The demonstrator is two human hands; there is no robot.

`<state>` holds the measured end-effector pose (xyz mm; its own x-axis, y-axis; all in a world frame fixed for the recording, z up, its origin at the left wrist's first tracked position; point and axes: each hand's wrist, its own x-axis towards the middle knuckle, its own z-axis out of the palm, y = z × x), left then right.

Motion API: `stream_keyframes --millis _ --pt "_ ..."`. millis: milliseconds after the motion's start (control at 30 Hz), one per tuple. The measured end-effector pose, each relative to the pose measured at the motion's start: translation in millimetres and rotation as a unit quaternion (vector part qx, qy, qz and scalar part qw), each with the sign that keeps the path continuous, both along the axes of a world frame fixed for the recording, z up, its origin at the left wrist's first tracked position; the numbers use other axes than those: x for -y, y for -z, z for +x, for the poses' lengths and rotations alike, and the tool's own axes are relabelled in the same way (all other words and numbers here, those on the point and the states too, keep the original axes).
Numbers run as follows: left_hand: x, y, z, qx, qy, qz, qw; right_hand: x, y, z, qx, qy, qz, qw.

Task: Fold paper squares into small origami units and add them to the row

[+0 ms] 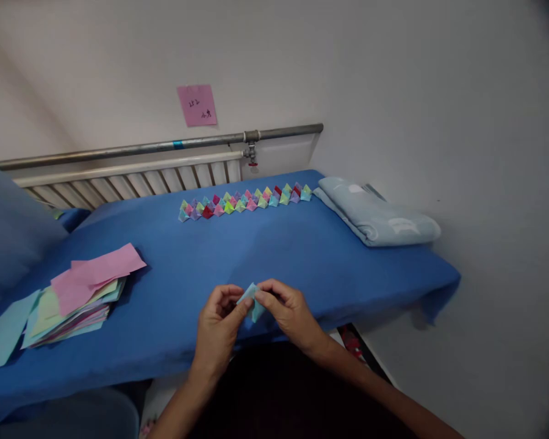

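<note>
A small folded piece of light blue paper (255,300) is held up between my two hands near the front edge of the table. My left hand (220,323) pinches its left side between thumb and fingers. On the right side, my right hand (290,310) grips it, with the thumb pressed on the paper. Farther back on the blue cloth (178,262) lie rows of small folded paper pieces (240,206) in many colours. Loose paper sheets (80,292), pink, yellow and light blue, are stacked at the left.
A folded light blue blanket (379,216) lies at the table's right end, by the wall. Behind the table are a white radiator (141,183) and a metal pipe (132,149). A pink note (196,105) hangs on the wall. Blue fabric (13,238) rises at the left.
</note>
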<state>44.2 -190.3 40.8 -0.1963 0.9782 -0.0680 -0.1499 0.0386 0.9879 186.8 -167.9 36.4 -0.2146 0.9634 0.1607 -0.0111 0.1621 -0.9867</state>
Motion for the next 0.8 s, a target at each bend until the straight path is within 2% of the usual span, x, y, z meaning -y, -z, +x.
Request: stream_keyframes --millis 167,333,500,800 --pt "-3 1.4 -4 0.023 0.056 -0.026 0.998 -1 1.9 1 0.009 0.016 0.003 1.0" --pt "-1 -0.1 -9 -0.048 0.124 -0.037 0.99 1 3.5 4 0.007 0.041 0.0 0.999" --pt "1 -0.5 -11 -0.097 0.128 -0.025 0.987 0 -0.3 5 0.005 0.011 -0.011 1.0" --pt "3 0.6 -11 -0.132 0.147 0.007 0.98 -1 -0.5 6 0.017 0.027 0.01 0.999"
